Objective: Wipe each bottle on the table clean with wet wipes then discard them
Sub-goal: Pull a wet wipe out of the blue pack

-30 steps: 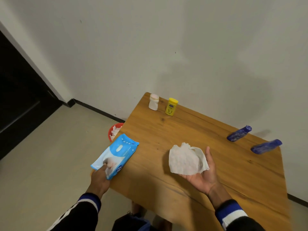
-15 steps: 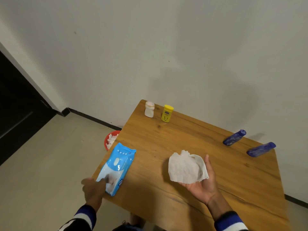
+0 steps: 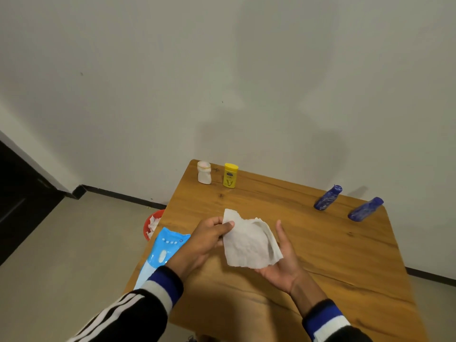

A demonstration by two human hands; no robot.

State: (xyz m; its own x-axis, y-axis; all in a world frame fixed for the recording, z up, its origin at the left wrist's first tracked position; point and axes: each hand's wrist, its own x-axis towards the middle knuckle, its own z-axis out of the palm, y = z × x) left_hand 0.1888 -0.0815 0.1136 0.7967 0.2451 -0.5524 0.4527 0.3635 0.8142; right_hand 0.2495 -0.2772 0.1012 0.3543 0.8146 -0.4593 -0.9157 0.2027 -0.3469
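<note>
Left hand (image 3: 209,234): has let go of the wipes pack and come across to the wet wipe; thumb and forefinger now pinch the wipe's upper left edge, the other fingers curled beneath.
Right hand (image 3: 281,262): palm up, fingers relaxed and nearly straight, still carrying the wipe draped across it; it cradles rather than clamps.
Wet wipe (image 3: 249,245): held above the near middle of the bench (image 3: 320,255), crumpled and partly folded, between both hands, touching no bottle.
Wipes pack (image 3: 162,253): lies released at the bench's left edge, partly hidden under the left forearm.
What changed: a second ago the left hand was on the pack and the wipe sat on the right palm alone; now both hands are on the wipe.
Meaning for the task: fetching a wipe looks finished; this seems to be spreading or readying it before a bottle is taken up.
White bottle (image 3: 204,172): upright at the far left corner, just beside the yellow bottle (image 3: 230,175), also upright.
Blue bottles: one (image 3: 327,198) and another (image 3: 365,210) lying tilted near the far right edge, well apart from the hands.
Red bin (image 3: 151,224): on the floor by the bench's left side, crumpled white wipes inside, so some wiping seems already done.
</note>
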